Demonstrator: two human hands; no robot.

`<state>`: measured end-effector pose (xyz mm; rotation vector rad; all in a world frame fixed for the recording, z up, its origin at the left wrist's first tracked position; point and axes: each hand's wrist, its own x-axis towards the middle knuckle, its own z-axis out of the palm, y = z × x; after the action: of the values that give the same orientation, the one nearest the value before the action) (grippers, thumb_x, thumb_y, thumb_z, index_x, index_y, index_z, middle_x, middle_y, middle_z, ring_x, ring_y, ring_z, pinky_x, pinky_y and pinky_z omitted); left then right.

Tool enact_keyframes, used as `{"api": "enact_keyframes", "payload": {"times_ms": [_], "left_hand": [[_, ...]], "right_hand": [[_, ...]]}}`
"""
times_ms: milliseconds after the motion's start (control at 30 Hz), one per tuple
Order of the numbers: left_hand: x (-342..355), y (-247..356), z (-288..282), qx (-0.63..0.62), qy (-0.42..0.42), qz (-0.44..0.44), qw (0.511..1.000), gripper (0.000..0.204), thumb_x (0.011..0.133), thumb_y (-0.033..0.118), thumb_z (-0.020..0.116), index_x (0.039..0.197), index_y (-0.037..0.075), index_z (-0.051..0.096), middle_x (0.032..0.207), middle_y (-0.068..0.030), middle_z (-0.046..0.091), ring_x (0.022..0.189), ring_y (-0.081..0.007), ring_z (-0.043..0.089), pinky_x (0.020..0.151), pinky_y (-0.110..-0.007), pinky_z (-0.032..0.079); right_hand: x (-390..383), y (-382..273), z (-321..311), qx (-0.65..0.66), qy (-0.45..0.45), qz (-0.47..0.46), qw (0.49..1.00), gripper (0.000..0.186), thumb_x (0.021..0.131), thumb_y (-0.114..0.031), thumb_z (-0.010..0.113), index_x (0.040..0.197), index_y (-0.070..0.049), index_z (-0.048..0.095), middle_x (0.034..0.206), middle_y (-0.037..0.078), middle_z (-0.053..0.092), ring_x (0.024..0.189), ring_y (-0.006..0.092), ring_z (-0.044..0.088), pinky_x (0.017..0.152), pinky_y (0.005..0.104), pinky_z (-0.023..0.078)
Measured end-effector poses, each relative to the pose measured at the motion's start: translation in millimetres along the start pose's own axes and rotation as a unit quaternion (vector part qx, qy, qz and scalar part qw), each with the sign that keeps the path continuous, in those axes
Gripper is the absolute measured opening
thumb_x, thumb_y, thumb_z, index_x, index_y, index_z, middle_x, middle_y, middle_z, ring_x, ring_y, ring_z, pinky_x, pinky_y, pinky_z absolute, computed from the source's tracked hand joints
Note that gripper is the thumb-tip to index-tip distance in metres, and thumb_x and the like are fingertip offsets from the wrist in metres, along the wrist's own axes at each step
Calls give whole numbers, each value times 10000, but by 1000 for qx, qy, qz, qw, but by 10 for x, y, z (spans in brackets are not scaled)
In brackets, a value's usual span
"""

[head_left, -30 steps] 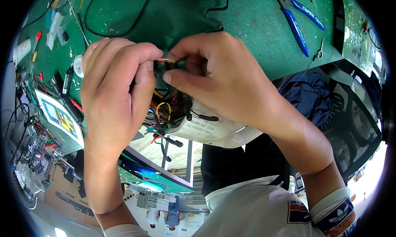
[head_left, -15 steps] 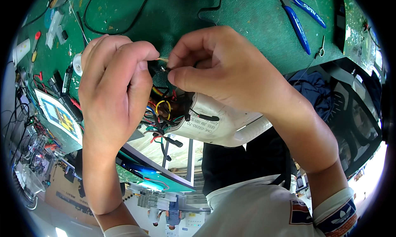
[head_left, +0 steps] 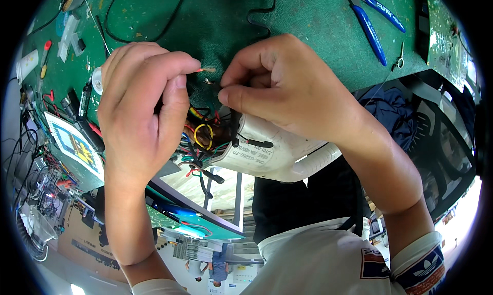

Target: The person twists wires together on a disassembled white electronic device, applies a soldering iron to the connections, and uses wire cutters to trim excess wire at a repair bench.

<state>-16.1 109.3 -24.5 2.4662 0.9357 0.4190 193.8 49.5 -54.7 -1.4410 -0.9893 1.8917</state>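
Pinching a thin red-insulated wire (head_left: pixel 203 70) in my left hand (head_left: pixel 141 105).
I can't tell if my right hand (head_left: pixel 290 89) grips anything; brushing could splay bare coppery strands (head_left: pixel 211 70).

The left hand (head_left: pixel 141 99) covers the red wire (head_left: pixel 206 70) except its end, whether the right hand (head_left: pixel 292 92) pinches anything is unclear, and the bench (head_left: pixel 313 40) and blue pliers (head_left: pixel 370 36) are cut off toward the far edge.
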Motion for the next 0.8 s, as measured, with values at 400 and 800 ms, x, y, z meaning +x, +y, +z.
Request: {"api": "enact_keyframes", "payload": {"times_ms": [400, 800], "left_hand": [[13, -21, 14, -2, 10, 12, 1000, 205, 720, 8, 726, 913, 76, 707, 859, -63, 605, 807, -274, 594, 783, -393, 450], [41, -50, -60, 14, -52, 44, 998, 217, 723, 80, 802, 908, 35, 697, 903, -94, 603, 906, -311, 594, 913, -436, 462]], "right_hand": [[-2, -22, -35, -49, -36, -28, 998, 131, 828, -73, 743, 870, 43, 696, 627, -11, 583, 570, 26, 483, 500, 252, 354], [31, -77, -11, -56, -24, -11, 998, 172, 741, -103, 708, 824, 48, 717, 750, 202, 700, 699, 318, 694, 701, 383, 554]]}}
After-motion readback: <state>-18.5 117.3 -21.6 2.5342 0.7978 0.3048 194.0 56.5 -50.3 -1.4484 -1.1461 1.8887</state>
